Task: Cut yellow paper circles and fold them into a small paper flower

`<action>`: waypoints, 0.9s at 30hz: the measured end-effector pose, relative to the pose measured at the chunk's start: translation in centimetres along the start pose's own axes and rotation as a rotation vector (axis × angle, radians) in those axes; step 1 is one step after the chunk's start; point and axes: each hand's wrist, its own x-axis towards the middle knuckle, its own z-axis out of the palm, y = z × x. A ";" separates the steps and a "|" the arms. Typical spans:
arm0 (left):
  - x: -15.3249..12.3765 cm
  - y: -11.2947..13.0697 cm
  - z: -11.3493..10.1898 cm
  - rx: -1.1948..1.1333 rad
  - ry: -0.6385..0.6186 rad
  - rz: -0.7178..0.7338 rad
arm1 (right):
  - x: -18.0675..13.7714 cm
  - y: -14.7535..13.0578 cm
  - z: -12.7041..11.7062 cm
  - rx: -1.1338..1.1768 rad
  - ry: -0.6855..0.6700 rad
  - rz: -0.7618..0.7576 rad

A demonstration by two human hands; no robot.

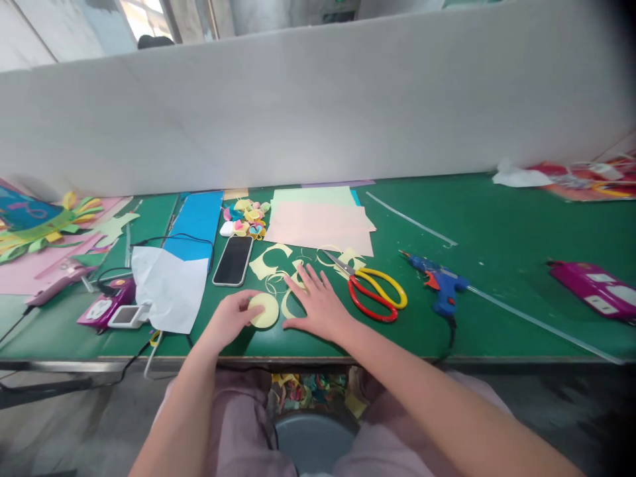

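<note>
My left hand (229, 319) pinches the edge of a yellow paper disc (265, 310) lying on the green table (497, 232) near its front edge. My right hand (318, 303) lies flat beside the disc, fingers spread, resting on thin yellow paper offcuts (285, 305). More yellow scraps (271, 260) lie just beyond. Red and yellow scissors (375, 291) rest just right of my right hand. A black phone (233, 260) lies face up beyond my left hand.
A blue glue gun (440, 283) lies right of the scissors. Pastel paper sheets (320, 222), small coloured paper pieces (247, 217) and blue and white sheets (173, 271) sit further back. A pink case (593, 288) is far right. A white partition (318, 112) walls the back.
</note>
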 end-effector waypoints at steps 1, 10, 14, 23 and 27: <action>-0.2 -0.4 0.0 0.003 -0.007 0.001 | 0.8 0.1 0.0 -0.007 -0.012 -0.003; 1.1 -1.8 -0.1 0.111 0.056 0.057 | 5.7 -0.5 0.5 -0.040 0.012 0.043; 1.6 -2.1 0.0 0.197 0.097 0.078 | 4.6 -0.7 0.7 -0.037 0.036 0.078; 3.0 -0.9 2.8 0.529 0.222 0.329 | 0.3 -0.8 0.9 -0.061 0.130 0.149; 3.5 -0.8 3.9 0.652 0.166 0.450 | -1.4 0.3 0.8 -0.082 0.166 0.216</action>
